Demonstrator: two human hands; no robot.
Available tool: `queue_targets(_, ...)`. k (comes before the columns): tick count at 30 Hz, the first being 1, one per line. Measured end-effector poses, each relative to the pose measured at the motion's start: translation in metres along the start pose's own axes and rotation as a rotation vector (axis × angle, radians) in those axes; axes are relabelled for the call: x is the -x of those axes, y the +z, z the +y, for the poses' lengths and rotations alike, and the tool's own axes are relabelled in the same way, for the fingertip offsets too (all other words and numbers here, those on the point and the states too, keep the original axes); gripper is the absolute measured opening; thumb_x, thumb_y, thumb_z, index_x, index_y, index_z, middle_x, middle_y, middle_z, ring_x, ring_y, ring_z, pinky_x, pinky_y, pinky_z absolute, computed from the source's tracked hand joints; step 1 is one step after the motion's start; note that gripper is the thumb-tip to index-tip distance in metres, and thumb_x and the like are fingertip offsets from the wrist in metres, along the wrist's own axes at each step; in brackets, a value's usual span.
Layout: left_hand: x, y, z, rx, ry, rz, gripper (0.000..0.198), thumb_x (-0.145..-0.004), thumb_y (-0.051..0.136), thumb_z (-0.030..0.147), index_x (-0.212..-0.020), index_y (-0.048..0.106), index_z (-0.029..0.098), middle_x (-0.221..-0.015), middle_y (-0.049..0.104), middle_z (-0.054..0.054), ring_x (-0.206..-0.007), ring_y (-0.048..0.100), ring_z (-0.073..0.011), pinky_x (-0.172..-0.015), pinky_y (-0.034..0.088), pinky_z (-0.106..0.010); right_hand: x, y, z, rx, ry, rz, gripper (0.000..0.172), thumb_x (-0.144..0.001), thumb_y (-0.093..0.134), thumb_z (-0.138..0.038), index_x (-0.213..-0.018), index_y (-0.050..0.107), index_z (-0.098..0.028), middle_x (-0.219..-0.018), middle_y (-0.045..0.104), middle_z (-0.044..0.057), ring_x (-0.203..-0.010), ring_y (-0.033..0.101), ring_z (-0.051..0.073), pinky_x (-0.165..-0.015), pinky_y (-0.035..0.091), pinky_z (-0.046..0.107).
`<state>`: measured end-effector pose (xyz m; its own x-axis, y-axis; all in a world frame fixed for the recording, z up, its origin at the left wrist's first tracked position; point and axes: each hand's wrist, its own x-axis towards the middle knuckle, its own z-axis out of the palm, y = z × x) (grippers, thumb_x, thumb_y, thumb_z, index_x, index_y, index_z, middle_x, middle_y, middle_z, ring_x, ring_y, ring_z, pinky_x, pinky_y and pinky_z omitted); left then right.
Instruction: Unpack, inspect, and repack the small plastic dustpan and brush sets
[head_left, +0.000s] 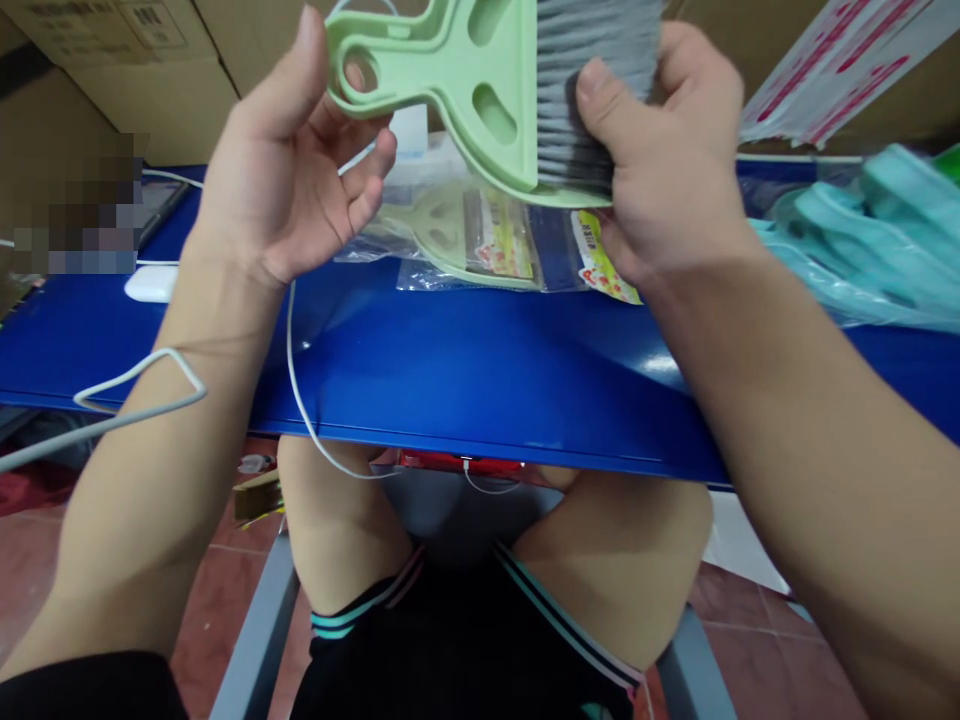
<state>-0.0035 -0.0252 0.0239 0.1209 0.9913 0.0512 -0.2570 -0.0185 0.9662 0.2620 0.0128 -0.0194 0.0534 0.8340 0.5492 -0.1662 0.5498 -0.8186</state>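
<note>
A pale green hand brush (457, 80) with grey bristles (585, 90) is held up in front of me above the blue table (465, 370). My right hand (667, 160) grips its bristle end, thumb pressed on the bristles. My left hand (292, 170) is beside the handle, thumb along it and fingers curled loosely under; whether it grips is unclear. Under the brush a clear plastic bag (495, 240) lies on the table, with a green dustpan and printed cards inside.
Teal plastic-wrapped items (877, 240) lie at the right of the table. A white cable (300, 400) hangs over the front edge; a white device (150, 283) sits at the left. Cardboard boxes (135, 70) stand behind. My knees are under the table.
</note>
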Motion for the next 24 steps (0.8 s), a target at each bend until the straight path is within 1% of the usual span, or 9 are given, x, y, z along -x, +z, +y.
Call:
queue_targets(2,0.003,0.005,0.002,0.026,0.009,0.007,0.029,-0.1,0.078,0.048,-0.095,0.075,0.02,-0.098,0.073,-0.006,-0.105,0.071,-0.0177,-0.094,0.065,-0.029,-0.001,-0.001,0.001,0.012,-0.012,-0.004,0.025,-0.096,0.074,-0.008,-0.105,0.054,-0.02,-0.103,0.077,0.0,-0.098,0.073,0.01,-0.095,0.068,0.029)
queue_targets(4,0.005,0.009,0.003,0.072,0.004,-0.024,0.027,-0.101,0.076,0.044,-0.091,0.072,0.02,-0.087,0.068,-0.003,-0.085,0.064,-0.0103,-0.073,0.055,-0.021,-0.002,-0.002,0.002,0.033,-0.024,-0.001,0.027,-0.096,0.074,-0.007,-0.105,0.053,-0.02,-0.101,0.075,0.0,-0.097,0.072,0.009,-0.093,0.067,0.027)
queue_targets(6,0.004,0.01,0.003,0.1,-0.009,-0.033,0.027,-0.099,0.081,0.042,-0.089,0.071,0.019,-0.079,0.063,-0.001,-0.074,0.057,-0.0064,-0.062,0.046,-0.018,-0.003,-0.003,0.001,0.053,-0.038,0.003,0.027,-0.096,0.073,-0.007,-0.106,0.052,-0.02,-0.101,0.074,-0.001,-0.097,0.071,0.009,-0.09,0.066,0.026)
queue_targets(11,0.0,0.006,0.0,0.024,0.023,0.071,0.037,-0.098,0.078,0.055,-0.104,0.08,0.018,-0.092,0.071,-0.003,-0.081,0.06,-0.0067,-0.07,0.052,-0.019,-0.001,-0.002,-0.004,0.084,-0.128,-0.024,0.018,-0.097,0.07,-0.011,-0.103,0.056,-0.02,-0.105,0.072,-0.001,-0.101,0.068,0.006,-0.101,0.065,0.022)
queue_targets(14,0.004,0.01,0.002,0.027,0.0,0.107,0.038,-0.104,0.07,0.053,-0.097,0.078,0.016,-0.085,0.069,-0.004,-0.075,0.057,-0.0053,-0.067,0.049,-0.019,0.001,-0.003,-0.006,0.073,-0.167,-0.044,0.014,-0.097,0.071,-0.012,-0.1,0.059,-0.02,-0.103,0.071,-0.001,-0.099,0.067,0.006,-0.108,0.063,0.023)
queue_targets(17,0.01,0.016,0.007,0.071,-0.023,0.067,0.04,-0.111,0.057,0.046,-0.089,0.072,0.016,-0.078,0.064,-0.003,-0.072,0.056,-0.006,-0.061,0.045,-0.02,0.001,-0.003,-0.005,0.039,-0.141,-0.045,0.016,-0.098,0.071,-0.011,-0.101,0.058,-0.02,-0.103,0.071,-0.001,-0.097,0.068,0.006,-0.099,0.065,0.022)
queue_targets(20,0.012,0.022,0.008,0.092,-0.008,0.0,0.046,-0.116,0.043,0.043,-0.088,0.068,0.017,-0.081,0.063,-0.001,-0.073,0.058,-0.0062,-0.058,0.043,-0.019,0.0,-0.002,-0.004,-0.003,-0.054,-0.026,0.02,-0.098,0.07,-0.008,-0.102,0.054,-0.019,-0.1,0.073,-0.001,-0.094,0.07,0.007,-0.092,0.066,0.025)
queue_targets(22,0.013,0.025,0.007,0.086,0.027,0.001,0.045,-0.116,0.041,0.042,-0.089,0.067,0.017,-0.082,0.062,0.0,-0.072,0.056,-0.0054,-0.059,0.041,-0.018,-0.001,-0.001,-0.003,-0.009,-0.01,-0.018,0.022,-0.098,0.07,-0.007,-0.102,0.052,-0.019,-0.098,0.073,-0.001,-0.092,0.071,0.007,-0.09,0.067,0.027)
queue_targets(24,0.014,0.027,0.006,0.084,0.046,0.026,0.043,-0.116,0.045,0.04,-0.088,0.068,0.017,-0.085,0.064,-0.002,-0.082,0.06,-0.0073,-0.069,0.048,-0.018,-0.001,-0.001,-0.003,0.001,0.007,-0.02,0.021,-0.099,0.071,-0.008,-0.102,0.052,-0.018,-0.098,0.073,-0.002,-0.093,0.071,0.007,-0.09,0.066,0.026)
